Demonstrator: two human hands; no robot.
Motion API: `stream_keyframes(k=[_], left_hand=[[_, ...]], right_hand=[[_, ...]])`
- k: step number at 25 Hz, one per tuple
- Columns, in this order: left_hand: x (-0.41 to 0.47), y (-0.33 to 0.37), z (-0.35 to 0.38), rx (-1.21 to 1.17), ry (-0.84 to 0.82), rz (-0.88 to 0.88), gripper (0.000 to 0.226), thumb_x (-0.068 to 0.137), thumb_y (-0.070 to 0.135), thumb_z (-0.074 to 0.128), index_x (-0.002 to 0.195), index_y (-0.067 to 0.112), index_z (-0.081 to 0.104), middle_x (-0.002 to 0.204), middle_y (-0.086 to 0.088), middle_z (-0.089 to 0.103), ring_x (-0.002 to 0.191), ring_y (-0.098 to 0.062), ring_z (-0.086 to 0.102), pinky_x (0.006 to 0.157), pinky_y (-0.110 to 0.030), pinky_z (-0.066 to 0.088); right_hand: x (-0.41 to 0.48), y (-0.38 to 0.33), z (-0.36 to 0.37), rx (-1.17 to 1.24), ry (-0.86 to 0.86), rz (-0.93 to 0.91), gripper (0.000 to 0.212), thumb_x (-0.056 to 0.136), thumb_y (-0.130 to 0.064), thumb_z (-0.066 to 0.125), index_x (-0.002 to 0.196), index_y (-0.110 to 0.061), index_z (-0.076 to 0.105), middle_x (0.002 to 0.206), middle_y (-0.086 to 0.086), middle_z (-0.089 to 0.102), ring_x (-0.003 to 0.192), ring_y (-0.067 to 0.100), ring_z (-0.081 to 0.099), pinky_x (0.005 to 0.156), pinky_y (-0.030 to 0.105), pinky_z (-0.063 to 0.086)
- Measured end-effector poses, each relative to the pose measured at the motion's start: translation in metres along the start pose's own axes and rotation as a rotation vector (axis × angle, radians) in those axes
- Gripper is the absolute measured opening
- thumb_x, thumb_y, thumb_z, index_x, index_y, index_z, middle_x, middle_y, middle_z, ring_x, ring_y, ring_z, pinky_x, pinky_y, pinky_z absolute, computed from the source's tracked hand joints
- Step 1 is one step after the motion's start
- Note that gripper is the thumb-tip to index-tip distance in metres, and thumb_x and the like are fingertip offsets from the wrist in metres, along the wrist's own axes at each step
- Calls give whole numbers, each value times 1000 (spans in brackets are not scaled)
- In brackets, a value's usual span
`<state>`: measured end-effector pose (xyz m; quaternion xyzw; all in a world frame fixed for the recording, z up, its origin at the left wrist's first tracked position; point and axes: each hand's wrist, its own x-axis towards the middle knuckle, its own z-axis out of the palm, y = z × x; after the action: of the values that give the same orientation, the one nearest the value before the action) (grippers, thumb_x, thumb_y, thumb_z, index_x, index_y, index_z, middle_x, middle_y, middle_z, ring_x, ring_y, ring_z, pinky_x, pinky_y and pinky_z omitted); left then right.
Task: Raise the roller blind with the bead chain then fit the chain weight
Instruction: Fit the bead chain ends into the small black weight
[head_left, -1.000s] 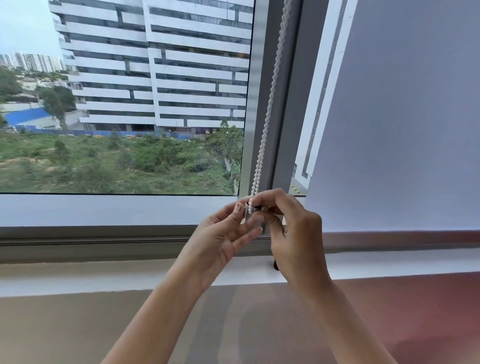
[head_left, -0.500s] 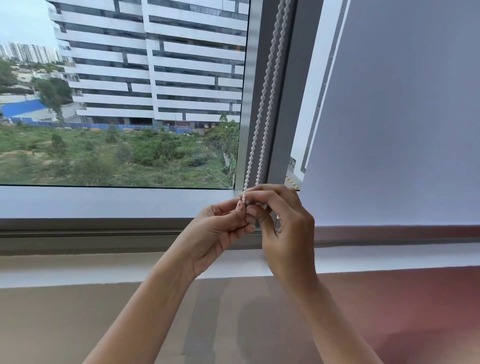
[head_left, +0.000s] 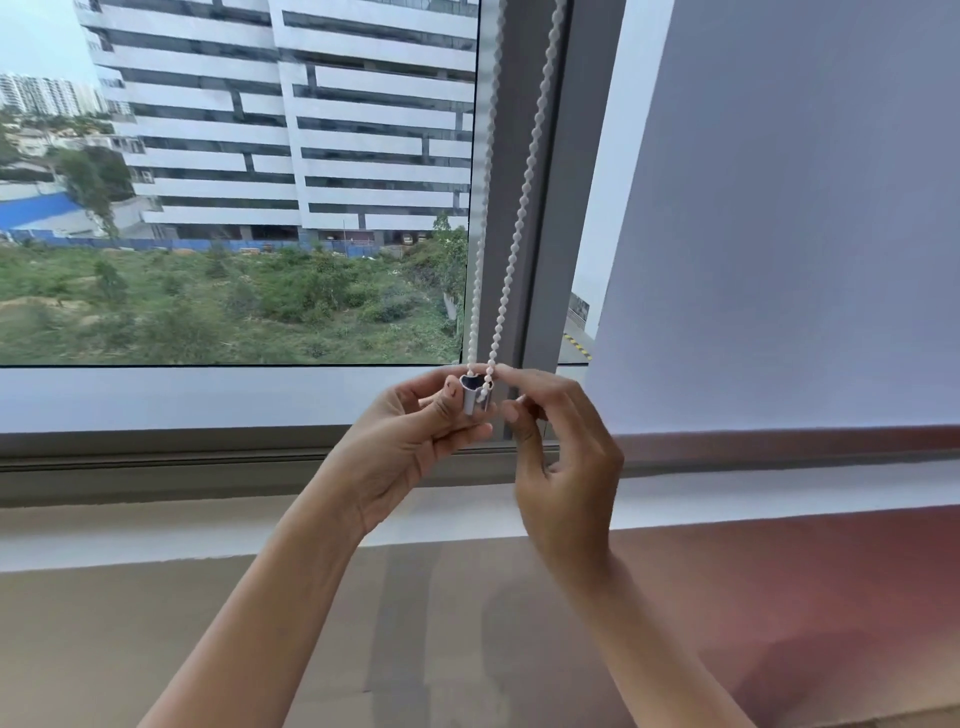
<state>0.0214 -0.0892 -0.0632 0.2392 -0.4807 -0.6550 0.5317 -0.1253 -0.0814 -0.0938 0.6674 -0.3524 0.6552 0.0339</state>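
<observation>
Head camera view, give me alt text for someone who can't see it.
Two bare hands at a window sill work a small silver metal chain weight onto the bottom loop of a white bead chain: the left hand grips the weight, the right hand pinches the chain. A lowered grey roller blind covers the right pane.

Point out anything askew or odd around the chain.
Nothing damaged. The weight in the left hand sits tilted, its open top showing, as the right hand pinches the chain beside it. The blind hangs low.
</observation>
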Motion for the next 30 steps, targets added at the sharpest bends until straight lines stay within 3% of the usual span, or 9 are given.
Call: stream_keyframes(k=[4, 7, 9, 12, 15, 19, 22, 27, 30], left_hand=[[0, -5, 7, -8, 40, 76, 29, 80, 19, 55, 101, 3, 64, 83, -4, 72, 84, -14, 71, 86, -29, 56], [0, -7, 12, 70, 119, 165, 22, 77, 19, 56, 95, 8, 64, 80, 3, 73, 84, -11, 70, 92, -27, 53], [-1, -8, 15, 146, 149, 200, 22, 76, 21, 56, 93, 11, 65, 82, 3, 73, 87, -10, 69, 96, -29, 50], [-1, -9, 17, 175, 174, 215, 17, 83, 17, 53, 94, 11, 64, 89, -5, 69, 88, -12, 69, 95, -29, 51], [1, -9, 20, 185, 205, 212, 16, 91, 8, 48, 94, 11, 63, 90, -6, 67, 86, -13, 68, 93, -28, 52], [1, -11, 24, 226, 182, 174, 16, 91, 11, 49, 95, 14, 64, 89, -3, 66, 81, -11, 67, 89, -28, 52], [-1, -13, 24, 313, 187, 194, 18, 84, 24, 54, 97, 19, 65, 87, 4, 67, 80, -10, 67, 90, -32, 49], [-2, -15, 21, 385, 223, 198, 22, 77, 39, 57, 92, 28, 69, 85, 15, 71, 86, -12, 64, 78, -30, 41], [4, -16, 23, 385, 246, 170, 23, 77, 43, 56, 90, 31, 71, 86, 13, 73, 89, -14, 61, 75, -30, 36]], right_hand=[[-40, 26, 15, -136, -28, 20, 23, 89, 10, 56, 102, -7, 63, 94, 4, 66, 90, 12, 60, 85, 13, 44], [-73, 50, 20, -207, -90, 90, 25, 85, 15, 57, 99, -5, 63, 94, 5, 63, 90, 19, 60, 83, 29, 51], [-88, 64, 18, -238, -29, 212, 29, 83, 17, 56, 102, -5, 60, 98, 5, 58, 91, 21, 57, 82, 37, 51], [-96, 80, 19, -317, 45, 395, 35, 81, 12, 62, 111, -3, 53, 109, 10, 51, 100, 25, 51, 92, 34, 44], [-93, 95, 22, -384, -20, 574, 39, 80, 1, 72, 113, 4, 51, 114, 18, 52, 108, 32, 50, 97, 37, 41], [-89, 111, 26, -336, -144, 752, 35, 84, -7, 70, 112, 1, 50, 109, 18, 59, 105, 33, 53, 89, 41, 46], [-86, 117, 24, -329, -162, 761, 27, 85, -4, 69, 107, -2, 55, 99, 17, 64, 97, 35, 57, 78, 35, 43], [-85, 93, 19, -167, -265, 619, 28, 81, 1, 72, 105, -9, 62, 88, 2, 69, 80, 18, 63, 68, 6, 39], [-81, 61, 21, 35, -326, 545, 37, 85, 11, 61, 109, -17, 60, 91, 2, 69, 77, 18, 66, 72, 9, 46]])
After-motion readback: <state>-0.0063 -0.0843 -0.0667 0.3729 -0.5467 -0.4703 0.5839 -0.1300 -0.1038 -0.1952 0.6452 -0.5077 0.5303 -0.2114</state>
